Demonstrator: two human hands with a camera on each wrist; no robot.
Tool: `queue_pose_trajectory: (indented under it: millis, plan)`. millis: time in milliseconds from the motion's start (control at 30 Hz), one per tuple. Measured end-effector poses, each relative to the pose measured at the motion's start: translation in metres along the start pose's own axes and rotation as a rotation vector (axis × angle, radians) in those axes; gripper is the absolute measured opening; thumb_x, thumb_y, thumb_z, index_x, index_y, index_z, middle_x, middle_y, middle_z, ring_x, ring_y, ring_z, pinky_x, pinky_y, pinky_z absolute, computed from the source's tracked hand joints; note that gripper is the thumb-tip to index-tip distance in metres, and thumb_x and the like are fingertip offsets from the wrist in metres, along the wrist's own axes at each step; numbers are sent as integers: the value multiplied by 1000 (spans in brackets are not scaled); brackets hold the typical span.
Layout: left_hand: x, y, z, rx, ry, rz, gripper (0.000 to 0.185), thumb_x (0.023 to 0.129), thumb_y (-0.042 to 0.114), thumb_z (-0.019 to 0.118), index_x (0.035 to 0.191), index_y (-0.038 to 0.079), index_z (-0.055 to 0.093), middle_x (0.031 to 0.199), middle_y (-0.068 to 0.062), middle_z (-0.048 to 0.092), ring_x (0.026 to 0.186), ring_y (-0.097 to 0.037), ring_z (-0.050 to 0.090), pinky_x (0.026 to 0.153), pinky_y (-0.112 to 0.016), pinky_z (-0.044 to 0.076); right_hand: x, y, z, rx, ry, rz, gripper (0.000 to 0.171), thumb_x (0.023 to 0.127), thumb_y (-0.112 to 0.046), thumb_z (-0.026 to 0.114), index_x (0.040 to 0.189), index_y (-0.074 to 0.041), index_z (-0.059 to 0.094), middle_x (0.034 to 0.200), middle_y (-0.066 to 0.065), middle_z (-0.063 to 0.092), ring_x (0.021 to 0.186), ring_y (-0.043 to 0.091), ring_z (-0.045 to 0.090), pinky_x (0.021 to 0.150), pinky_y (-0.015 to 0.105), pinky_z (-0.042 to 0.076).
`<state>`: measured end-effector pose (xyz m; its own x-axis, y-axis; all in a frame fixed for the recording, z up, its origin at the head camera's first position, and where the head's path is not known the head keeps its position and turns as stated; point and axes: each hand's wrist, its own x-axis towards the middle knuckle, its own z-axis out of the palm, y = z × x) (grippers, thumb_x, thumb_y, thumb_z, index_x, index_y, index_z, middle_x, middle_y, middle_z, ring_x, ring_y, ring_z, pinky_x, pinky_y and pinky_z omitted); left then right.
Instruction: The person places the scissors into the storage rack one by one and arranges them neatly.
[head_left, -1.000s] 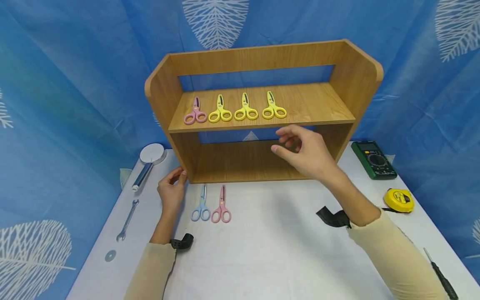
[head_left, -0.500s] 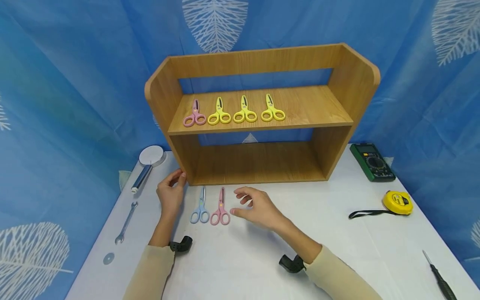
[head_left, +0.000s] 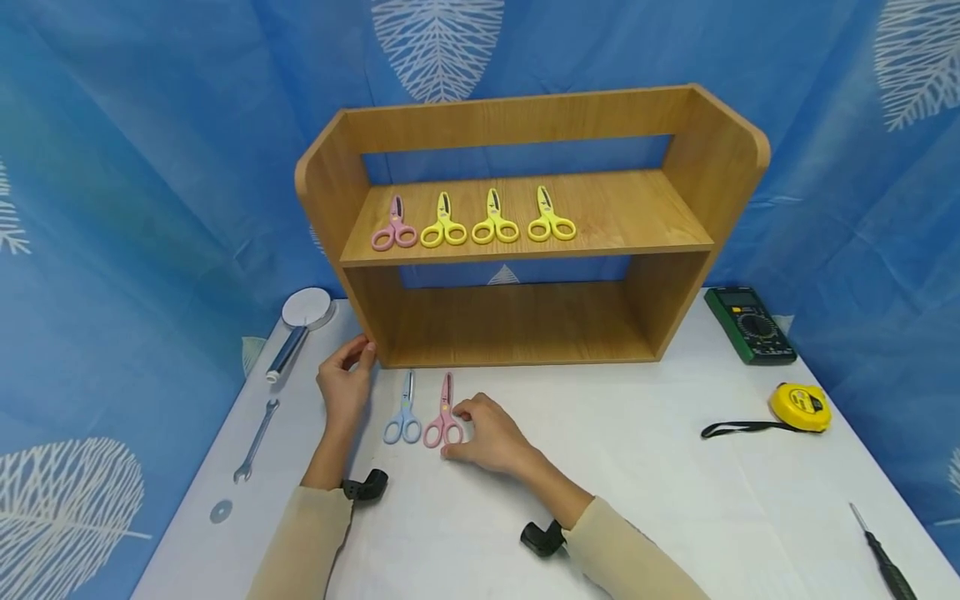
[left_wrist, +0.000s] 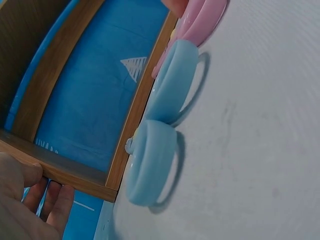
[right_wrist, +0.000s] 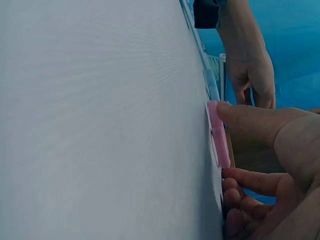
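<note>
Right hand pinches the small pink plastic scissors by their handle loops, thumb and fingers curled around them. Left hand, fingers relaxed and holding nothing, touches the wooden two-tier shelf's corner.

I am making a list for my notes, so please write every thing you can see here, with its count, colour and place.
wooden shelf unit: 1, brown, back of the table
scissors on the upper shelf: 4, one pink at the left, three yellow to its right
blue scissors: 1, on the table before the shelf
pink scissors: 1, on the table right of the blue pair
shower head: 1, silver, far left
wrench: 1, silver, left edge
washer: 1, silver, near left edge
multimeter: 1, green, right of the shelf
tape measure: 1, yellow, right side
screwdriver: 1, black, near right corner
table: 1, white
left hand: touches the shelf's lower left corner
right hand: fingers pinch the pink scissors' handles
</note>
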<state>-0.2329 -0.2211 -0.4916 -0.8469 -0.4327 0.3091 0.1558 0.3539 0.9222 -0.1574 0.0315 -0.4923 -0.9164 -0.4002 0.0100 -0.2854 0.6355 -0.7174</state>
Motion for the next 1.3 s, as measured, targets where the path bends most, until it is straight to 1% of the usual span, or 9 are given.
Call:
queue_pose_trajectory:
  millis: [100, 300, 367, 533, 633, 733, 967, 1133, 1300]
  plan:
    - [-1, 1, 0, -9, 2, 4, 23, 96, 12, 74, 117, 3, 77, 108, -17, 78, 85, 4, 66, 86, -15, 53, 3, -2, 2, -22, 12, 11, 55, 75, -30, 92, 120, -6, 71, 106, 4, 63, 100, 18, 60, 93, 38, 53]
    - [0, 1, 0, -18, 3, 6, 24, 96, 12, 74, 117, 3, 76, 108, -17, 77, 84, 5, 66, 83, -13, 55, 5, -3, 3, -3, 54, 22, 39, 75, -22, 92, 106, -5, 75, 98, 3, 64, 93, 18, 60, 87, 37, 54]
    - [0, 1, 0, -29, 3, 3, 24, 96, 12, 74, 117, 2, 76, 108, -18, 77, 84, 5, 66, 81, -11, 55, 6, -2, 1, 29, 69, 26, 35, 76, -19, 90, 104, -5, 75, 94, 3, 67, 88, 16, 60, 82, 33, 53]
    - [0, 2, 0, -68, 0, -9, 23, 95, 10, 75, 117, 2, 76, 108, -20, 77, 85, 1, 68, 76, -9, 56, 6, 3, -8, 186, 70, 53, 30, 80, -10, 84, 107, -3, 73, 79, -1, 72, 71, 7, 61, 64, 23, 51]
    - [0, 1, 0, -84, 1, -12, 23, 95, 9, 74, 117, 2, 76, 108, -21, 76, 86, -2, 68, 75, -8, 55, 3, 3, -16, 258, 54, 67, 31, 82, -7, 81, 111, -3, 72, 74, -3, 72, 65, 6, 62, 57, 22, 51]
    - [0, 1, 0, -88, 0, -7, 23, 95, 9, 75, 117, 1, 77, 109, -22, 76, 87, -3, 68, 74, -8, 55, -2, 3, -28, 288, 45, 73, 31, 83, -8, 80, 113, -4, 73, 77, -4, 72, 65, 8, 63, 56, 23, 51]
    - [0, 0, 2, -109, -8, -3, 23, 95, 8, 74, 116, -1, 76, 109, -23, 76, 87, -3, 68, 75, -10, 57, -25, -9, -83, 388, 40, 89, 33, 84, -8, 81, 117, -10, 76, 83, 2, 72, 72, 14, 64, 61, 25, 52]
    - [0, 0, 2, -103, 0, -11, 23, 95, 9, 74, 117, 0, 76, 110, -23, 75, 87, 0, 68, 75, -10, 57, -46, -25, -140, 425, 39, 32, 37, 86, -8, 80, 123, -7, 73, 91, 8, 73, 78, 19, 67, 68, 25, 58]
    - [0, 1, 3, -108, 2, -17, 23, 95, 8, 74, 117, 0, 76, 109, -23, 75, 87, -1, 68, 75, -10, 57, -63, -45, -206, 386, 91, -38, 39, 90, -10, 80, 128, -6, 70, 100, 13, 72, 85, 24, 67, 73, 26, 60]
